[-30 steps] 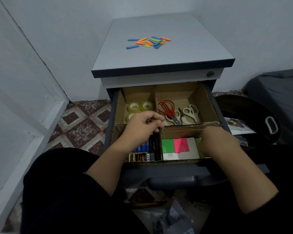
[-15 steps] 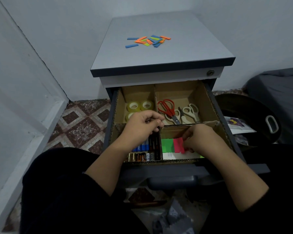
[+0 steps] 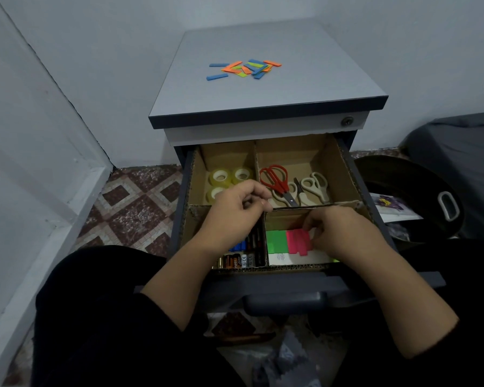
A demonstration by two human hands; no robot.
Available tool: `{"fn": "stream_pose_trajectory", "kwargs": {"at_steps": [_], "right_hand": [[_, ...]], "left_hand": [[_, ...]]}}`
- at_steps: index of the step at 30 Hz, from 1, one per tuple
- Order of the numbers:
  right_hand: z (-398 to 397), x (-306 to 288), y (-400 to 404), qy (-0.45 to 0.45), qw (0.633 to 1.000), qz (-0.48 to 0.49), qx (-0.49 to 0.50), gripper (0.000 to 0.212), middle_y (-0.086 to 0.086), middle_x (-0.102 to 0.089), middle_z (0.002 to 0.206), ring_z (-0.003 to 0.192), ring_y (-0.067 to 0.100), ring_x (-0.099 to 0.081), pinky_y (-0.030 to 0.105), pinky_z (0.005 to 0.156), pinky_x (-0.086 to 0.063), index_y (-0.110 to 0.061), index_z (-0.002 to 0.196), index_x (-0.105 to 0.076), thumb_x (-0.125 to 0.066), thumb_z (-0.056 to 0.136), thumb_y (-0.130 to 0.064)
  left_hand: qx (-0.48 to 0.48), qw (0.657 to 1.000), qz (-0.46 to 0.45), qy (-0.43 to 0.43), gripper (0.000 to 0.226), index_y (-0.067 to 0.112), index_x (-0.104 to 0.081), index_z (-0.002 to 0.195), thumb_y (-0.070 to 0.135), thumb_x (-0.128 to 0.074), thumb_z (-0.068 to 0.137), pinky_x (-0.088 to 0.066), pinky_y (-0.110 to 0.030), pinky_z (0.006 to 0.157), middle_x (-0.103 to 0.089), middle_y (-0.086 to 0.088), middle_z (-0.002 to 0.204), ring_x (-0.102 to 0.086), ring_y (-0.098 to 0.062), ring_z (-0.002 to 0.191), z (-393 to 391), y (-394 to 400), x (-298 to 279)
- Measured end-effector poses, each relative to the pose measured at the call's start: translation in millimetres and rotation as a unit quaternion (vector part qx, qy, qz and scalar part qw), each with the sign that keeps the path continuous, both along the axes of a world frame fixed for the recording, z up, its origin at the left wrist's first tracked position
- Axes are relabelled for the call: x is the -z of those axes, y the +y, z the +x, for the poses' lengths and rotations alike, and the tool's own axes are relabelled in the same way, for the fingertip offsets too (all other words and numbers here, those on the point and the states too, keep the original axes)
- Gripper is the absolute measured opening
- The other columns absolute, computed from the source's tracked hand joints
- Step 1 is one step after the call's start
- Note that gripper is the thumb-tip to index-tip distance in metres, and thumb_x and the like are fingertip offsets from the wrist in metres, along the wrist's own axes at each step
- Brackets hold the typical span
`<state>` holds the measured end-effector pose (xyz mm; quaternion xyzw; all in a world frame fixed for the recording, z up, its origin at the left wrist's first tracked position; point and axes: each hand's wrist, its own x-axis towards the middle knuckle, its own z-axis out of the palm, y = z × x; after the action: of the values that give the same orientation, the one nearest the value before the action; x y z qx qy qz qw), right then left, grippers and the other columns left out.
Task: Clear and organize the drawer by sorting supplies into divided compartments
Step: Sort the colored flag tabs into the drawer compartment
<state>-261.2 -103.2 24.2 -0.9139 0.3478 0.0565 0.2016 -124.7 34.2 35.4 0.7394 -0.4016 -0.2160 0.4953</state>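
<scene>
The open drawer [image 3: 349,174] holds a cardboard divider with several compartments. Tape rolls [image 3: 220,175] lie at the back left, and red and beige scissors [image 3: 277,181] at the back right. Batteries and markers [image 3: 242,258] fill the front left. Green sticky notes [image 3: 275,241] and pink sticky notes [image 3: 298,241] lie in the front right. My left hand [image 3: 235,216] hovers over the front-left compartment with fingers curled at the centre divider; what they hold is hidden. My right hand [image 3: 338,233] pinches the right edge of the pink notes.
Several loose coloured strips [image 3: 245,69] lie on the cabinet top [image 3: 305,79]. A dark round bin [image 3: 411,196] with a white handle stands right of the drawer. Tiled floor [image 3: 134,205] and a white wall are on the left. My dark-clothed knees are below.
My right hand moved left from the front-right corner of the drawer onto the pink sticky notes and took hold of them. My left hand stayed in place.
</scene>
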Motion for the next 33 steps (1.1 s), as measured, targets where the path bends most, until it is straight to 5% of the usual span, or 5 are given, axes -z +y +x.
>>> {"fn": "stream_pose_trajectory", "kwargs": {"at_steps": [9,18,23,28,33], "right_hand": [[-1,-2,0,0.024,0.999,0.016,-0.034,0.036,-0.009,-0.061,0.094,0.093,0.015,-0.06,0.026,0.071,-0.047,-0.042,0.105,-0.065,-0.077,0.071,-0.038],[1,3,-2,0.025,0.998,0.037,-0.04,0.041,-0.01,-0.057,0.092,0.096,0.014,-0.059,0.025,0.072,-0.044,-0.043,0.112,-0.063,-0.074,0.074,-0.031],[1,9,-4,0.02,0.998,0.037,-0.036,0.043,-0.007,-0.064,0.105,0.1,0.017,-0.06,0.025,0.073,-0.046,-0.045,0.113,-0.062,-0.074,0.074,-0.032],[3,11,-4,0.024,0.998,0.041,-0.043,0.041,-0.005,-0.063,0.11,0.102,0.019,-0.06,0.027,0.074,-0.046,-0.046,0.114,-0.061,-0.072,0.076,-0.034],[5,11,-5,0.028,0.998,0.047,-0.041,0.042,-0.006,-0.063,0.109,0.101,0.019,-0.06,0.027,0.074,-0.047,-0.046,0.115,-0.06,-0.072,0.076,-0.035]], "left_hand": [[0.206,0.897,0.203,-0.335,0.018,0.025,-0.058,0.1,0.027,-0.042,0.093,-0.029,-0.029,0.101,-0.051,0.005,0.109,-0.039,-0.015,0.11,-28,-11,1],[0.239,0.861,0.22,-0.39,0.034,0.026,-0.059,0.105,0.037,-0.03,0.091,-0.015,-0.02,0.095,-0.049,0.0,0.114,-0.033,-0.014,0.109,-25,-8,10],[0.22,0.855,0.199,-0.425,0.03,0.026,-0.065,0.082,0.032,-0.036,0.082,-0.026,-0.022,0.086,-0.06,-0.002,0.089,-0.041,-0.015,0.091,-24,-6,16],[0.224,0.851,0.232,-0.415,0.035,0.026,-0.065,0.084,0.034,-0.031,0.08,-0.028,-0.023,0.085,-0.06,-0.003,0.096,-0.051,-0.021,0.091,-25,-7,14],[0.229,0.851,0.248,-0.403,0.034,0.029,-0.06,0.101,0.036,-0.029,0.087,-0.019,-0.02,0.087,-0.047,0.001,0.124,-0.036,-0.018,0.11,-25,-11,13]]}}
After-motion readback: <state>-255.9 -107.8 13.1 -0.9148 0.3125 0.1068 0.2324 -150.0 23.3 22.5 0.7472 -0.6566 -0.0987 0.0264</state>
